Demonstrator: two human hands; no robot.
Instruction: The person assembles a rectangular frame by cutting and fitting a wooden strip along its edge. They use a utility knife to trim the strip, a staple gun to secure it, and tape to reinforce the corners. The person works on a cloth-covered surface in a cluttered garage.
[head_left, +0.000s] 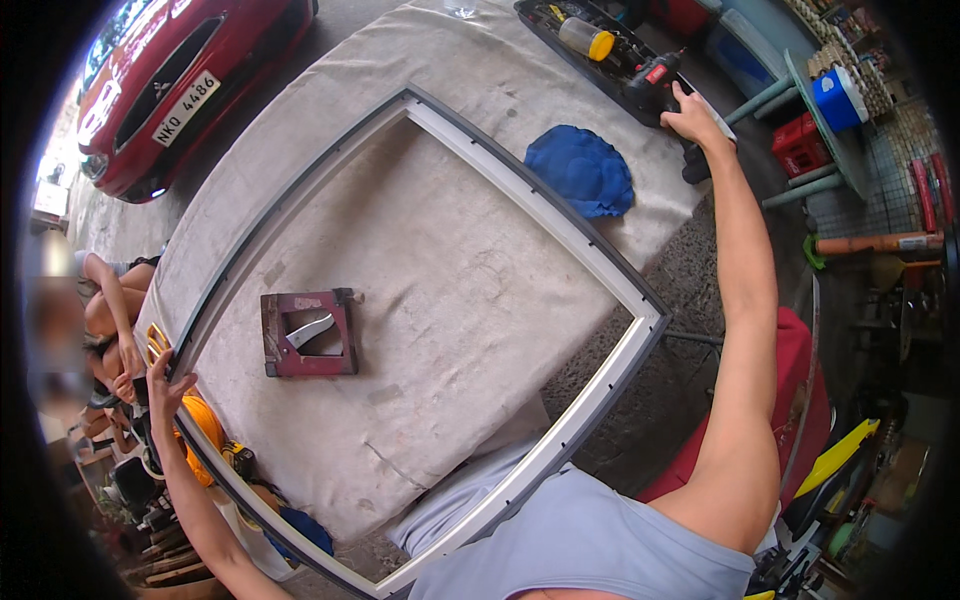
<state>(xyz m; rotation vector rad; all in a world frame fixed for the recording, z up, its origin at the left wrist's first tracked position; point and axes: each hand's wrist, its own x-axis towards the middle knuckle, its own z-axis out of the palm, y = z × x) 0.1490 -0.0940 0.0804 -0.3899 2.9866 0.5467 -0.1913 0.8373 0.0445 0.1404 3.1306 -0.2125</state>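
A large four-sided frame point(533, 203), pale on its inner side with a dark grey outer edge and small dark marks along it, is tilted over the cloth-covered table. My left hand point(165, 385) grips its left corner, fingers closed round the bar. At the far right, my right hand point(695, 118) is on a dark cordless drill point(653, 82) with a red label, beside a black tool tray point(610, 75). Its index finger is stretched along the drill; the other fingers are mostly hidden. Seen through the frame, a maroon boxy tool point(345, 340) with a silver lever lies on the cloth.
A blue cloth point(580, 170) lies beyond the frame's right side. The tray holds a yellow-lidded jar point(590, 40). A red car point(190, 85) stands far left; another person point(115, 300) sits at the left. Shelves with a blue cooler point(838, 98) and a red crate point(800, 145) line the right.
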